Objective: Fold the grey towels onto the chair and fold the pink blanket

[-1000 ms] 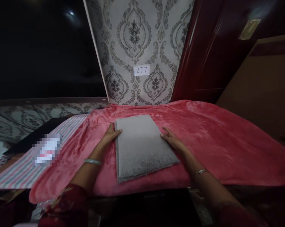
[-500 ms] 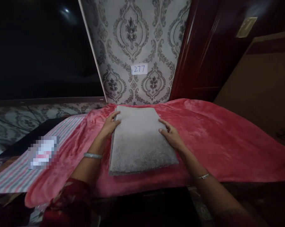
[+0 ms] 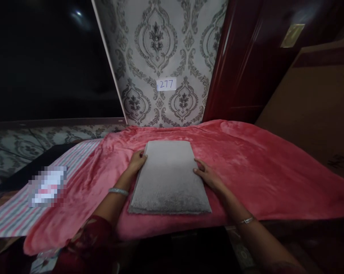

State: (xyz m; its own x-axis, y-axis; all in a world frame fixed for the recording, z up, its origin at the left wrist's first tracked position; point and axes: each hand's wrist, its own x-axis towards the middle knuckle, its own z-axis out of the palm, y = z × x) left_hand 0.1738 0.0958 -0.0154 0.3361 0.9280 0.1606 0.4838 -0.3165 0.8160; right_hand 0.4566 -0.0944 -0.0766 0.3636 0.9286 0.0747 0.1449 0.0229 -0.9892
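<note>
Lying flat on one red blanket [image 3: 251, 175], a single gray cloth [image 3: 170, 179] sits close to the blanket's front edge, its far side stopping short of the back edge. It is folded; layers show along its front and left sides, though I can't count them from where I stand. Two hands are at it, one to each side. The left hand [image 3: 137, 161] has its thumb and fingers bent at the cloth's left edge, and I cannot tell whether they pinch it. The right hand [image 3: 207, 175] has thumb and forefinger spread apart, both tips at the right edge. One bangle [image 3: 118, 191] circles the left wrist, one thin bracelet [image 3: 246, 220] the right, and one patterned sleeve [image 3: 89, 239] covers the left forearm near the blanket's front edge.

Over at the blanket's left edge lies one striped sheet [image 3: 15, 215], with one blurred white-and-pink item [image 3: 48, 186] on it. Past the back edge rises one patterned wall [image 3: 157, 38] bearing one label [image 3: 166, 83], three digits: 277. One black screen [image 3: 46, 64] stands left of the label; rightward, one dark red door [image 3: 246, 68] carries one gold plate [image 3: 292, 35], and one brown panel [image 3: 314, 95] stands beyond the blanket's right side.
</note>
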